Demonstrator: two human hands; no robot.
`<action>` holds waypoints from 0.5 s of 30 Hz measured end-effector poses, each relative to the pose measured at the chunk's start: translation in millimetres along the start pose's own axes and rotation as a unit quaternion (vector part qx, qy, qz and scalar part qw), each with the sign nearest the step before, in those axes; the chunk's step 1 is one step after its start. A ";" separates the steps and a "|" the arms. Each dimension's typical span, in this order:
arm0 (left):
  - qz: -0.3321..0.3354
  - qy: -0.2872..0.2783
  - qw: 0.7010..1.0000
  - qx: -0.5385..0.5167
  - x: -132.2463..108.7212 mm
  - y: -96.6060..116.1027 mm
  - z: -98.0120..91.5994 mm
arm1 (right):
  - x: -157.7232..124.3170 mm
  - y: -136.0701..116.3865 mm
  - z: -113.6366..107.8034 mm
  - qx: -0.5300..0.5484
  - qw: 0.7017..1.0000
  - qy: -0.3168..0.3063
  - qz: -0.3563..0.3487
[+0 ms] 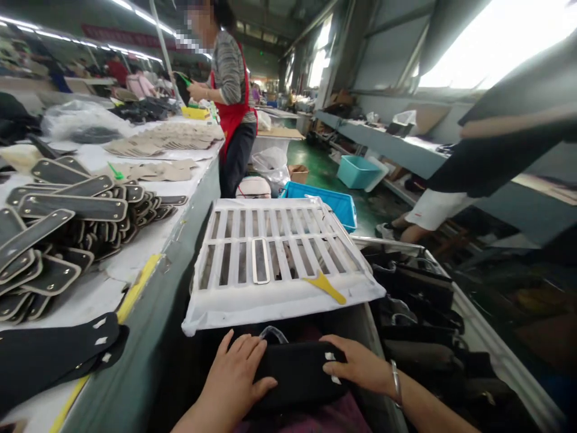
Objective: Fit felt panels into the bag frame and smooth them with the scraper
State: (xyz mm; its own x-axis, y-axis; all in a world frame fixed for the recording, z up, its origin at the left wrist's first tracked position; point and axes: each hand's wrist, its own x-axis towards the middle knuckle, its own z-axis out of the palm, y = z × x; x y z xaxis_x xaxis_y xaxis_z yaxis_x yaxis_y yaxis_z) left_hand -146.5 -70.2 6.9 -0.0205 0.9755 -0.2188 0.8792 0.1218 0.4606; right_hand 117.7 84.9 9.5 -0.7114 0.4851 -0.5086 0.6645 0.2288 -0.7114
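My left hand and my right hand both rest on a black fabric piece lying in my lap at the bottom of the view. The left hand grips its left end with the thumb wrapped under. The right hand lies over its right end, fingers curled on the edge by small white tabs. A bracelet sits on my right wrist. Just beyond the piece stands a white slatted tray with a yellow tool on it.
A long table on the left carries stacks of black trimmed pieces and beige cut pieces. A person in a red apron stands at its far end. Blue bins sit on the floor. Dark pieces fill a cart at right.
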 end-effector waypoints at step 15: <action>0.006 -0.123 0.992 -0.014 29.4 18.1 -14.3 | 52.4 -45.7 15.9 -0.166 0.984 -0.048 -0.051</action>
State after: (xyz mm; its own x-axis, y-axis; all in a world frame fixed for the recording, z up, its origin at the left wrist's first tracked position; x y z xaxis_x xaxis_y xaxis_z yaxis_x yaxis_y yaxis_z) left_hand -138.0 -36.7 21.1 0.1096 0.9029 -0.4156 0.8648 0.1195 0.4876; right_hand 46.4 86.4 7.7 -0.7862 0.3665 -0.4975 0.6149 0.5433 -0.5715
